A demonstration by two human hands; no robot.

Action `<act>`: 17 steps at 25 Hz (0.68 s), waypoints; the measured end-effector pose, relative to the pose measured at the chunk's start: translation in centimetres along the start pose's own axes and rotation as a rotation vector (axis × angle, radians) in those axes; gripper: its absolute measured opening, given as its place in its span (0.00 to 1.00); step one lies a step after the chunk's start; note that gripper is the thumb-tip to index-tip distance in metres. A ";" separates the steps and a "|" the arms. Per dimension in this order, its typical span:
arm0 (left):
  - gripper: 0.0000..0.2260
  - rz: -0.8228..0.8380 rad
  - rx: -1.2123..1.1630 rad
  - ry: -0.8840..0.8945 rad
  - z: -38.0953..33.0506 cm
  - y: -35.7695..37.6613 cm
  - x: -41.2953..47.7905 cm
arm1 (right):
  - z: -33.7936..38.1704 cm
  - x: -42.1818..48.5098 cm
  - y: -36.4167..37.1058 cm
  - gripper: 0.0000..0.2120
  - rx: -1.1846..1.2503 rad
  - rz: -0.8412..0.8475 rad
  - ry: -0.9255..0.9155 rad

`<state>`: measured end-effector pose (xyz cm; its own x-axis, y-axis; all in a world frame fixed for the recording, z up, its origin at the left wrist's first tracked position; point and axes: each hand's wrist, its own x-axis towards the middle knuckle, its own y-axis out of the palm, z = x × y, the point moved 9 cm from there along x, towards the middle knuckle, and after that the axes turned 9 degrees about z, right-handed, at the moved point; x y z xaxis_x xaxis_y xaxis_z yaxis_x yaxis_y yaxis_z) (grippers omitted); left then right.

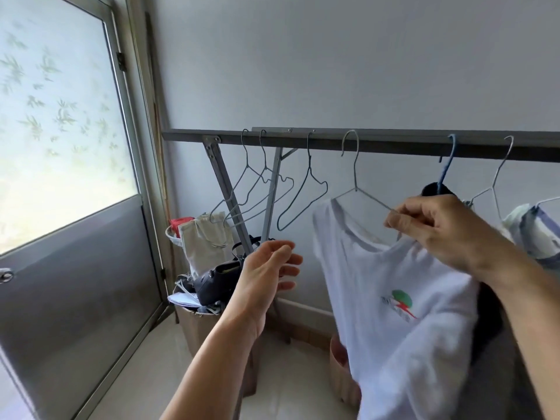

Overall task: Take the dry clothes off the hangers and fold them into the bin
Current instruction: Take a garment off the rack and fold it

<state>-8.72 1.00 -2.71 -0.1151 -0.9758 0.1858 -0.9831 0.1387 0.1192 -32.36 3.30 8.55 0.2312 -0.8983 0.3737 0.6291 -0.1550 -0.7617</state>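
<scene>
A white T-shirt (394,313) with a small green and red print hangs half off a silver wire hanger (354,177) on the grey metal rail (378,144). My right hand (436,228) pinches the hanger's right arm at the shirt's shoulder. My left hand (269,271) is raised palm-up, fingers apart, just left of the shirt and holding nothing. To the left hang three bare wire hangers (266,192). A dark garment on a blue hanger (445,165) and a pale blue-and-white garment (533,231) hang to the right.
A frosted glass door (66,177) fills the left side. In the corner stand a cardboard box (200,325) piled with a dark handbag (218,280), papers and a canvas tote bag (206,241). The rack's legs (230,195) slant down there. A brown container (342,368) sits under the shirt.
</scene>
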 end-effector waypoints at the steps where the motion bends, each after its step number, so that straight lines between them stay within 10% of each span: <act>1: 0.07 -0.018 0.118 0.068 -0.6 -0.3 0.3 | 0.2 -0.6 0.1 0.05 0.022 0.067 -0.010; 6: 0.14 0.058 0.702 0.391 -3.6 -1.2 0.9 | 0.7 -2.0 0.5 0.08 0.049 0.150 -0.050; 12: 0.26 0.390 0.507 -0.016 -3.6 -2.5 -0.6 | 1.7 -1.8 2.5 0.09 0.098 0.154 -0.097; 17: 0.17 0.384 0.559 0.163 -4.8 -3.7 -2.5 | 2.9 -1.2 5.1 0.08 0.176 0.207 -0.145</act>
<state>-4.09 3.72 1.05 -0.4895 -0.8311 0.2638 -0.8079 0.3183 -0.4960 -27.26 4.77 5.79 0.4633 -0.8335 0.3010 0.6736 0.1106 -0.7307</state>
